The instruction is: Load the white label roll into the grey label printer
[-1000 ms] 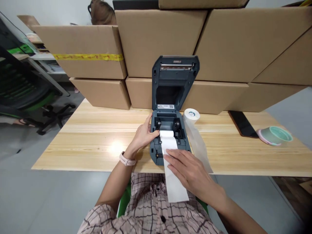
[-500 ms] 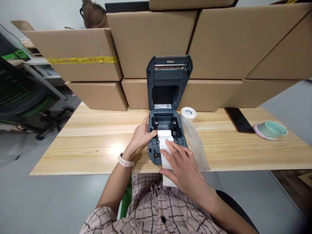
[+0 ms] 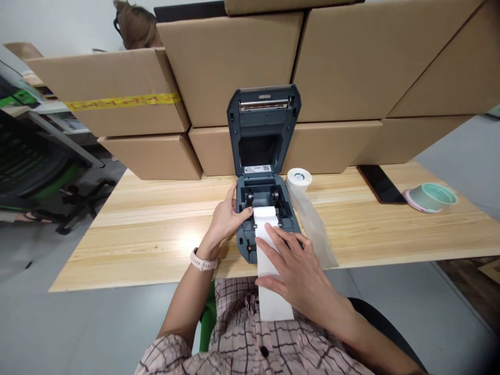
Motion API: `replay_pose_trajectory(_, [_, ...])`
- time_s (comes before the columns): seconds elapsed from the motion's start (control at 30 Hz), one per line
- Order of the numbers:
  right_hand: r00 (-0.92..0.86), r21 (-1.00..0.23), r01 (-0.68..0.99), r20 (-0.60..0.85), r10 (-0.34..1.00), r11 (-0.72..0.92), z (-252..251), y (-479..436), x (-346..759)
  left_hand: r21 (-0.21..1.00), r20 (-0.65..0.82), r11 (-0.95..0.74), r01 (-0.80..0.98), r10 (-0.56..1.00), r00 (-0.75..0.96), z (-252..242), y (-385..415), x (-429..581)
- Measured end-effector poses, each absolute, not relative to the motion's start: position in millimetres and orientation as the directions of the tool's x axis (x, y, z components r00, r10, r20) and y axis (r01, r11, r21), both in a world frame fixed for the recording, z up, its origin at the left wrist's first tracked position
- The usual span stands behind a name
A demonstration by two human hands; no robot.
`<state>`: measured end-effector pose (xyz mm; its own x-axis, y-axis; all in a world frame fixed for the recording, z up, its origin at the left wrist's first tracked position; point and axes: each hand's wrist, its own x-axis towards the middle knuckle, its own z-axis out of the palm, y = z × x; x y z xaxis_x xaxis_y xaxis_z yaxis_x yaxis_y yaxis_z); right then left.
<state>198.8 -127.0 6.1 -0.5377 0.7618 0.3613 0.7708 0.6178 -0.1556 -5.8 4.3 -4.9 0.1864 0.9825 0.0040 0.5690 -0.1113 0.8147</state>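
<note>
A dark grey label printer sits at the near edge of the wooden table, its lid raised upright. A white strip of label paper runs from the printer's bay out over the table edge toward my lap. My left hand rests on the printer's left side, fingers curled at the end of the paper roll. My right hand lies flat with fingers spread on the paper strip over the printer's front. A second white paper roll stands right of the printer, its translucent backing trailing forward.
Stacked cardboard boxes form a wall behind the printer. A black phone and a mint-green tape ring lie on the right of the table. An office chair stands at left. Another person's head shows above the boxes.
My right hand slid up the paper strip toward the printer's bay, and the free end of the strip hangs shorter than it did a second ago. My left hand stayed on the printer's side.
</note>
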Motion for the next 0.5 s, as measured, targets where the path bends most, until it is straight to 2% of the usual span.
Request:
replay_pose_trajectory(0.07, [-0.585,-0.321,0.659,0.349,0.732,0.680,22,-123,218,0.762,0.058,-0.143,0.631,0.986,0.153,-3,-2,-6])
replay_pose_trajectory(0.13, [-0.515,-0.466,0.576,0.430,0.741,0.671,46,-107,239,0.687,0.212,-0.241,0.685,0.969,0.128,0,-15,-4])
replay_pose_trajectory(0.2, [-0.218,-0.510,0.626,0.611,0.761,0.590,73,-72,257,0.605,0.376,-0.404,0.686,0.904,0.202,4,-32,0])
replay_pose_trajectory(0.23, [-0.052,-0.501,0.642,0.727,0.685,0.580,86,-48,263,0.564,0.418,-0.486,0.668,0.865,0.277,5,-42,3])
replay_pose_trajectory(0.3, [0.116,-0.566,0.556,0.778,0.617,0.609,108,9,265,0.507,0.395,-0.600,0.619,0.800,0.452,7,-63,10])
replay_pose_trajectory(0.33, [0.132,-0.631,0.493,0.734,0.666,0.599,118,38,262,0.492,0.361,-0.630,0.602,0.776,0.518,7,-73,13])
replay_pose_trajectory(0.4, [0.042,-0.797,0.384,0.519,0.854,0.466,133,90,250,0.478,0.327,-0.656,0.584,0.750,0.574,5,-93,17])
replay_pose_trajectory(0.5, [-0.092,-0.873,0.281,0.389,0.917,0.399,144,124,230,0.509,0.391,-0.673,0.537,0.736,0.552,1,-122,12])
